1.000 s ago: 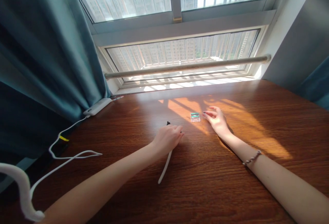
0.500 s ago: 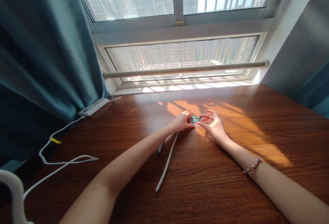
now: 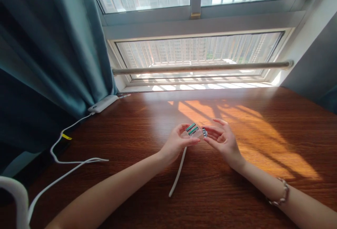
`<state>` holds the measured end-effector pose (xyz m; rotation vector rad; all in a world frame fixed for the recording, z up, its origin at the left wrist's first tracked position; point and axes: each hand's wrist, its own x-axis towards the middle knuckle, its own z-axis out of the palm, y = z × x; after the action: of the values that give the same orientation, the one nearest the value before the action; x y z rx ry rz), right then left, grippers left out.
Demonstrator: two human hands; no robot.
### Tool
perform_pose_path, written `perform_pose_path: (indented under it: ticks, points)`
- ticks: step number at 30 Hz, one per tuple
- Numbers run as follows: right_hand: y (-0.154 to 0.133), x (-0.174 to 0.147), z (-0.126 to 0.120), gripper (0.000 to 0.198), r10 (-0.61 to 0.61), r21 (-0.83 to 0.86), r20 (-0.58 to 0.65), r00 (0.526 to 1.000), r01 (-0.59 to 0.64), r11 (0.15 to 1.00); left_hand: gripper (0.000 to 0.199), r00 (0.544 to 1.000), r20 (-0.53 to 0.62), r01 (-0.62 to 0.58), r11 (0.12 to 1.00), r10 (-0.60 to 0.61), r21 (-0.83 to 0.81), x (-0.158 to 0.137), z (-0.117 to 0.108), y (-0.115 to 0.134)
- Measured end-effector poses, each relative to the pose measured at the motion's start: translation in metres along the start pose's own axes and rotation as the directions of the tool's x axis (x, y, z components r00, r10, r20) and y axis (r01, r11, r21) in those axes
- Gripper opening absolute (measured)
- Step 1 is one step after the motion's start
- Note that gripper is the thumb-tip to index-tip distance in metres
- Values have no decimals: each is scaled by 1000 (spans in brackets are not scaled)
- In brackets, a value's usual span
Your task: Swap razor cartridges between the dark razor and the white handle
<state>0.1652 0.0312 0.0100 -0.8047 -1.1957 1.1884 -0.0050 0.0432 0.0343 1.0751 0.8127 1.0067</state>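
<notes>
While the left hand (image 3: 172, 145) grips a small clear plastic case (image 3: 196, 135) above the brown wooden desk (image 3: 142, 190), well short of its far edge, the right hand (image 3: 228, 148) pinches a small black-and-silver piece (image 3: 204, 132) alongside; two green-striped strips (image 3: 190, 127) sit inside, that piece outside.

A brown, wood-grained table (image 3: 223, 201) is carrying a slender white stick (image 3: 180, 170). Left of the stick a white cable (image 3: 73, 162) is looping; beyond the stick, leftward, a white oblong device (image 3: 104, 103) is lying.
</notes>
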Motion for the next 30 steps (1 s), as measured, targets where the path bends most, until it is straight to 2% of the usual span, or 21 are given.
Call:
perform_pose_path:
  ticks: [4, 8, 11, 13, 17, 22, 24, 26, 30]
  points:
    - [3, -5, 2, 62, -2, -36, 54, 999, 4, 999, 51, 999, -5, 35, 998, -35, -57, -8, -5, -3]
    - [1, -10, 5, 59, -47, -104, 108, 993, 58, 993, 57, 997, 75, 38, 990, -28, -133, -9, -3, -1]
    - [0, -12, 6, 57, -72, -154, 126, 989, 91, 984, 59, 987, 141, 89, 988, -71, -123, -11, -2, 1]
    - [0, -12, 5, 57, -74, -183, 112, 991, 94, 979, 57, 982, 159, 117, 987, -99, -107, -12, -1, 3]
    - [2, -8, 1, 58, -71, -247, 40, 997, 79, 966, 54, 987, 125, 115, 983, -97, -141, -13, 0, 4]
    - [-1, -5, -2, 60, -165, -362, -4, 986, 152, 920, 38, 982, 135, 166, 949, -134, -268, -13, -1, 4]
    - [-2, -6, -2, 62, -222, -437, 20, 975, 208, 875, 32, 982, 131, 172, 931, -136, -322, -14, -2, 4]
    - [-3, -8, -2, 64, -277, -539, 79, 958, 275, 796, 35, 983, 125, 172, 926, -137, -336, -14, -3, 3]
    - [-2, -14, -3, 66, -401, -721, 264, 877, 455, 523, 45, 984, 123, 160, 939, -128, -305, -14, -4, -1]
